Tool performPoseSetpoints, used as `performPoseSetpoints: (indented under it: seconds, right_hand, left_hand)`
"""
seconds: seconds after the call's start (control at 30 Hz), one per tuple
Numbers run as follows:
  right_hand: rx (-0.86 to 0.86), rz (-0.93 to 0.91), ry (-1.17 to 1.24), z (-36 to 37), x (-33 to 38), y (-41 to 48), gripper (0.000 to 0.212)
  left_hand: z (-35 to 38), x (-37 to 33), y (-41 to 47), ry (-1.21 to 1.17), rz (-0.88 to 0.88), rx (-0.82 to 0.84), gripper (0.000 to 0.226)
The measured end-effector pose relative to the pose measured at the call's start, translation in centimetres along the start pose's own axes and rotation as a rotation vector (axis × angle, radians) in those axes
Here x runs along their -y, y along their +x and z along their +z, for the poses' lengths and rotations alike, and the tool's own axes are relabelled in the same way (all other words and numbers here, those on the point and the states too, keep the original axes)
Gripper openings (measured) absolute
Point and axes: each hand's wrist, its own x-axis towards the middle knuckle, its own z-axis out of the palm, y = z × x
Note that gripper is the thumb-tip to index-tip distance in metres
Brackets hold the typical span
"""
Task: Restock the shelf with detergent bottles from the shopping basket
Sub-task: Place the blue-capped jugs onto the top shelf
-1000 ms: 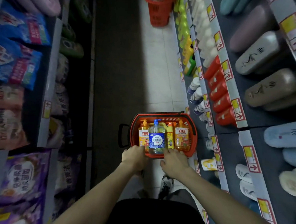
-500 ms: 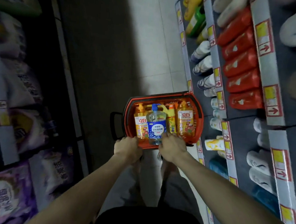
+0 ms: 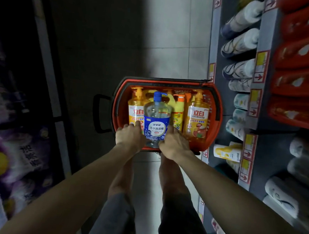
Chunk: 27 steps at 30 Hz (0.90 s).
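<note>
Both hands have closed in from the basket's near rim onto the clear bottle (image 3: 156, 120), blue-pumped, standing in the red basket (image 3: 210, 138). Left hand (image 3: 130, 136) and right hand (image 3: 174, 142) clasp its sides, fingers pressed together. Orange detergent bottles (image 3: 198, 119) stand just outside each hand. A stocked shelf (image 3: 275, 146) lies beyond the right fingers.

Head view, steeply downward over the floor-level basket (image 3: 214, 109).

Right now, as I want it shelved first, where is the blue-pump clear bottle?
Centre of the head view: the clear bottle is at the near edge of the red basket, between the left hand and right hand.
</note>
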Motion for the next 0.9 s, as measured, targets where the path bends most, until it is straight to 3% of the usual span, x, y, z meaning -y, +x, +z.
performPoseSetpoints:
  seconds: [0.13, 0.43, 0.63, 0.77, 0.9]
  right_hand:
    - [0.027, 0.083, 0.232, 1.6, -0.4, 3.0, 0.097]
    - [0.045, 0.267, 0.852, 2.3, -0.7, 7.1, 0.082]
    - [0.063, 0.238, 0.958, 3.0, -1.6, 7.8, 0.079]
    - [0.071, 0.196, 0.957, 3.1, -1.5, 8.0, 0.086]
    - [0.097, 0.175, 0.983, 3.2, -1.9, 8.2, 0.085]
  left_hand:
    - [1.0, -0.8, 2.5, -0.096, -0.022, 0.018, 0.054]
    - [2.4, -2.2, 5.5, -0.618, -0.158, 0.087, 0.045]
    - [2.3, -2.2, 6.3, -0.869, -0.260, 0.122, 0.044]
    - [2.3, -2.7, 6.4, -0.961, -0.276, 0.168, 0.066]
    - [2.1, -2.8, 6.4, -0.967, -0.280, 0.171, 0.054]
